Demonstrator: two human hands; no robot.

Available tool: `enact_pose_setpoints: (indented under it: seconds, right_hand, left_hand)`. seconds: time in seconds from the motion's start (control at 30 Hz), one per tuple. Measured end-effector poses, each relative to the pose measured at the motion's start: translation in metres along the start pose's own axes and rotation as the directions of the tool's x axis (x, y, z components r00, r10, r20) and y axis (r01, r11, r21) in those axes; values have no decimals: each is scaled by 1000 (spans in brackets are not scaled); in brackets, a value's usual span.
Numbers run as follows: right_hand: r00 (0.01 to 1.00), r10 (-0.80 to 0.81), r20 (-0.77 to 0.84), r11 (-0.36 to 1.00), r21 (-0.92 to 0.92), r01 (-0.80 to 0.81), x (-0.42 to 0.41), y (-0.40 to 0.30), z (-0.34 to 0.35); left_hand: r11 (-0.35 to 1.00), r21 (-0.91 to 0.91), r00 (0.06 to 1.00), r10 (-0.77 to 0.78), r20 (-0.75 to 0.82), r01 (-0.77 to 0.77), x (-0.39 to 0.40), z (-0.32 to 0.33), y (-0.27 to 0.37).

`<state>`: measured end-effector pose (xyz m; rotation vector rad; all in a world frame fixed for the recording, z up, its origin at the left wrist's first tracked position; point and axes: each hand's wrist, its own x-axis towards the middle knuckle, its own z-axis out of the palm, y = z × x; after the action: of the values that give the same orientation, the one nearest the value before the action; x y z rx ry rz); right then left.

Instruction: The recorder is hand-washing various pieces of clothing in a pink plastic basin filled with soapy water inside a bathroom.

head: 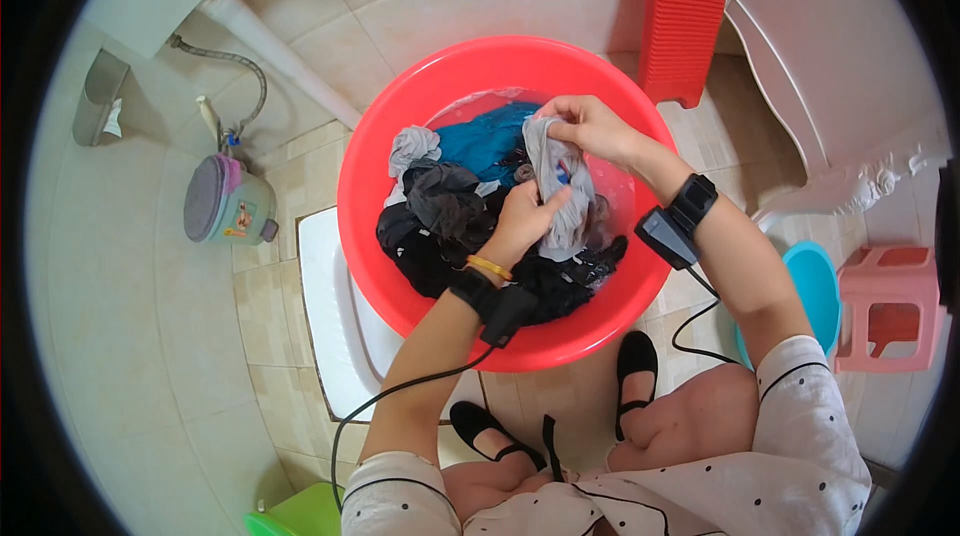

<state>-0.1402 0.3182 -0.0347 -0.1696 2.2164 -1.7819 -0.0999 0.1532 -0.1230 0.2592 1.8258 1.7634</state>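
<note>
A wet light-grey garment (pixel 571 224) with a blue and red patch hangs between my hands over a large red plastic basin (pixel 420 78). My right hand (pixel 589 129) pinches its upper edge. Lower down, my left hand (pixel 526 217) grips its left side between thumb and fingers. Below them, a pile of wet laundry lies in soapy water in the basin. A teal cloth (pixel 480 142) is at the back of the pile, a dark grey garment (pixel 442 194) at the left, and black clothes (pixel 551 288) towards the front.
The basin overlaps a white squat toilet (pixel 326 296). A ribbed red plastic washboard (pixel 682 18) leans behind it. At the right are a turquoise basin (pixel 814 288) and a pink stool (pixel 889 311). A lidded bin (pixel 232 198) stands left. Cables (pixel 390 389) trail from my wrist devices.
</note>
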Motion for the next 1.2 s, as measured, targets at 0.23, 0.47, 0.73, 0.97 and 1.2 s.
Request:
enact_pose_setpoints:
  seconds: [0.23,0.47,0.73,0.97,1.2]
  right_hand:
    - [919,217,-330,612,-687,-391,12,121,-48]
    - [950,301,-81,647,-715,-266,-3,191,34]
    - [825,323,-463,448,-693,-564,7,164,34]
    - [960,268,78,892,357,-278,-37,123,35]
    - [919,-31,-394,960,-266,-82,-52,-3,98]
  left_hand:
    - [872,-243,792,-488,-366,425,17,-8,-44]
    - [797,-499,807,-520,-281,340,8,-6,-65]
    - [776,-541,822,-514,-246,324,-1,-8,-60]
    - [592,-734,934,-312,172,333,16,23,-39]
    - [354,867,936,110,333,-350,1,-12,-37]
